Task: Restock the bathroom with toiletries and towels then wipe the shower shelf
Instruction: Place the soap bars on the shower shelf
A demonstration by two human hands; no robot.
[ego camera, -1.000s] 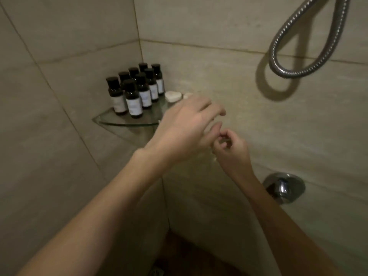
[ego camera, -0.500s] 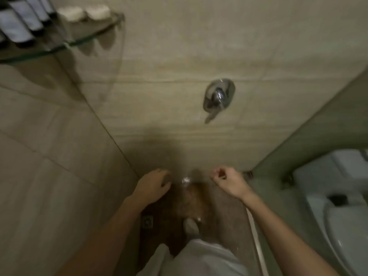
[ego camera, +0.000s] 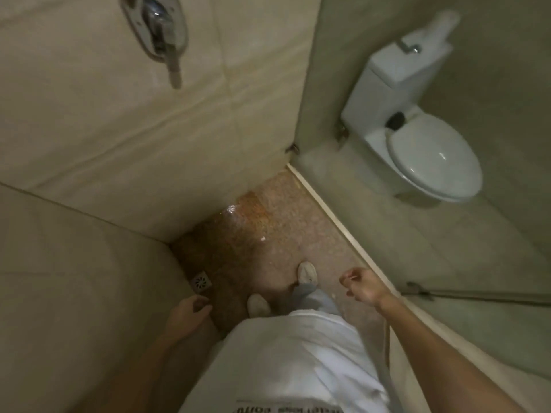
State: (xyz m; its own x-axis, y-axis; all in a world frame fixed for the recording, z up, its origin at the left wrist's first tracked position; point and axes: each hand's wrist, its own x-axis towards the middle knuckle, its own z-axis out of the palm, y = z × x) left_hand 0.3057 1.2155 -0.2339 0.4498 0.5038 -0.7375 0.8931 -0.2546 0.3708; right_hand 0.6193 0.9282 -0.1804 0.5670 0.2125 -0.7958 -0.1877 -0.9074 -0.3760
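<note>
Shower shelf's out of shot, so no telling which hand's nearer. Left hand (ego camera: 187, 311) hangs loosely curled, empty, just beside the drain (ego camera: 200, 282); right hand (ego camera: 362, 286), well right of it, is curled. Holding anything? Can't tell.

Single view, worn on my head, wide lens, pitched steeply down. Near edge: my white shirt (ego camera: 292, 353) and both forearms, left hand (ego camera: 186, 312) and right hand (ego camera: 362, 286) low in frame. Directly below, close: brown shower floor (ego camera: 268, 222), drain (ego camera: 201, 282) to the left. Far left, up the tiled wall: chrome mixer handle (ego camera: 158, 28). Far right, past the curb (ego camera: 328, 210): toilet (ego camera: 429, 156).
</note>
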